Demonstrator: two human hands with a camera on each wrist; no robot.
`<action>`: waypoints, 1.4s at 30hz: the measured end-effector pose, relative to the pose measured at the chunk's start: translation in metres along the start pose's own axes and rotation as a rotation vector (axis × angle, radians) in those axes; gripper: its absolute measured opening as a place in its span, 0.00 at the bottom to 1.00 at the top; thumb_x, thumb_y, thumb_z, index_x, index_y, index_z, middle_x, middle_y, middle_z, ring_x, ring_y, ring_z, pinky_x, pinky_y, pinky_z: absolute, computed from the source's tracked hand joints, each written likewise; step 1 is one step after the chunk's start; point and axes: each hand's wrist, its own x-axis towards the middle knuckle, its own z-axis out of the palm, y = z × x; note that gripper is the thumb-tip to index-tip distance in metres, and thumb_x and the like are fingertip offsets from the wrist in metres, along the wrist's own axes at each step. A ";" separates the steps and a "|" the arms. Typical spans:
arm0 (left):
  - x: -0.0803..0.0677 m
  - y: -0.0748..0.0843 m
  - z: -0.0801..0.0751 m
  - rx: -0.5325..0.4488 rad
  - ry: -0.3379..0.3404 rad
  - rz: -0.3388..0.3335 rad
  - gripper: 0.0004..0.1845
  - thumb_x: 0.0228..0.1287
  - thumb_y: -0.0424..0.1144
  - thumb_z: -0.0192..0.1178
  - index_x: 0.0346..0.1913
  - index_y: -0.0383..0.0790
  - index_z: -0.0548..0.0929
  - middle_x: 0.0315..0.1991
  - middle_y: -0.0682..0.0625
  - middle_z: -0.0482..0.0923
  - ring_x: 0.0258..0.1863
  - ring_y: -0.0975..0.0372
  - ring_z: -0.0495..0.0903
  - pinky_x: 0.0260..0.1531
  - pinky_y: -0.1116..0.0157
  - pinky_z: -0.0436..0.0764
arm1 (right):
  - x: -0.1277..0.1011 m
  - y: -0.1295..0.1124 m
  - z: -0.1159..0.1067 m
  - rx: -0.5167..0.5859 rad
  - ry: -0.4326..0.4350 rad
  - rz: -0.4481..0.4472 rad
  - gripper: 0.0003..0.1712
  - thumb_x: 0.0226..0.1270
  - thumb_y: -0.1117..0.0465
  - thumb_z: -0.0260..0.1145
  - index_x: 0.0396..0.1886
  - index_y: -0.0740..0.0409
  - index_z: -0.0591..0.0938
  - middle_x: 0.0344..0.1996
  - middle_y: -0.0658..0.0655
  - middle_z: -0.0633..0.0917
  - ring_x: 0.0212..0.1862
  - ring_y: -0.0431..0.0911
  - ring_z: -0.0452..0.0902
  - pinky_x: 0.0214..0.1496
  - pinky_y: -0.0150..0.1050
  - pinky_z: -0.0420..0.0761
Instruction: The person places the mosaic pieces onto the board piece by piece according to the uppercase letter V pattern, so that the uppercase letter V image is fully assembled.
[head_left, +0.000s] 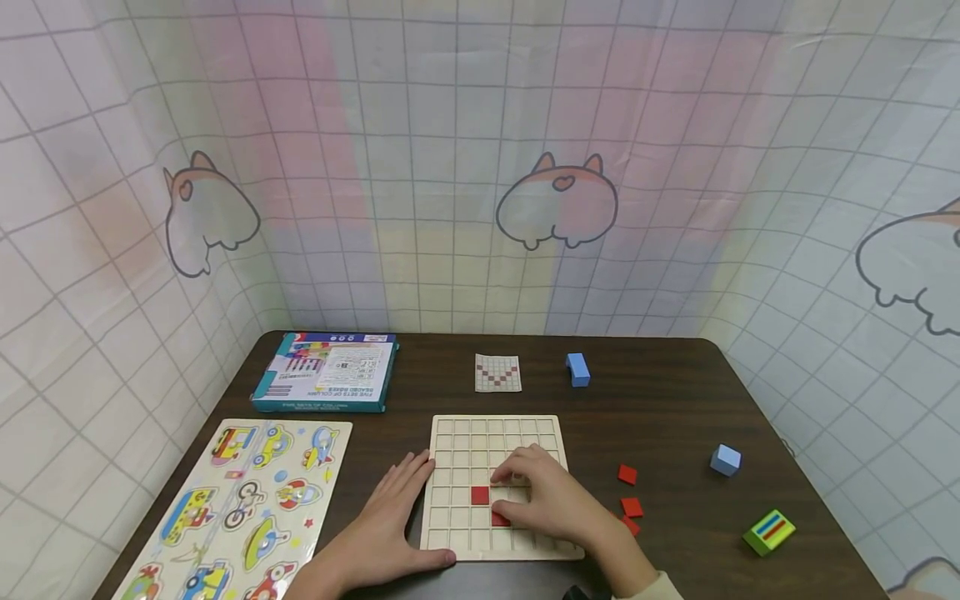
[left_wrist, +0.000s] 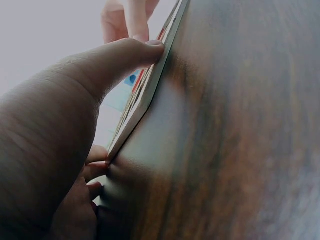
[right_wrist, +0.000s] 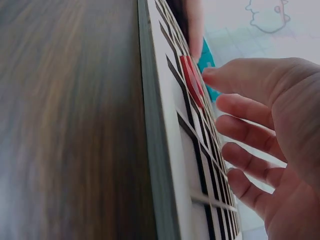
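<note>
A pale wooden grid board lies on the table in the head view. One red square tile sits in a cell near its middle. Diagonally below is a second red tile, partly covered by my right hand. That hand hovers over the board, thumb tip at the second tile, other fingers loosely bent and apart from the thumb. My left hand rests along the board's left side, fingers extended to its edge. Its thumb lies against the front corner.
Several loose red tiles lie right of the board. Behind it are a small patterned card and a blue block. Another blue block and a green striped block stand right. A vehicle puzzle board and a box occupy the left.
</note>
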 end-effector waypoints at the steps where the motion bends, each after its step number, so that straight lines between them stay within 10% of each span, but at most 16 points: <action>1: 0.000 0.000 0.000 0.001 0.001 -0.001 0.73 0.52 0.84 0.73 0.92 0.48 0.54 0.93 0.51 0.47 0.94 0.46 0.43 0.90 0.35 0.49 | -0.002 0.001 -0.002 0.005 0.002 0.000 0.13 0.67 0.52 0.83 0.49 0.45 0.92 0.48 0.42 0.90 0.53 0.42 0.78 0.59 0.40 0.83; 33: 0.004 -0.005 0.004 -0.006 -0.005 -0.011 0.74 0.49 0.85 0.72 0.92 0.50 0.54 0.93 0.52 0.48 0.94 0.47 0.43 0.90 0.35 0.49 | -0.067 0.046 -0.042 -0.095 0.164 0.083 0.22 0.63 0.51 0.87 0.56 0.39 0.90 0.52 0.31 0.87 0.57 0.33 0.77 0.61 0.40 0.86; 42: 0.003 -0.005 0.004 -0.007 -0.008 -0.016 0.74 0.50 0.86 0.72 0.92 0.50 0.53 0.94 0.53 0.46 0.94 0.48 0.42 0.90 0.34 0.49 | -0.079 0.052 -0.050 -0.101 0.091 0.192 0.23 0.62 0.41 0.87 0.54 0.31 0.89 0.51 0.28 0.85 0.55 0.35 0.75 0.58 0.38 0.84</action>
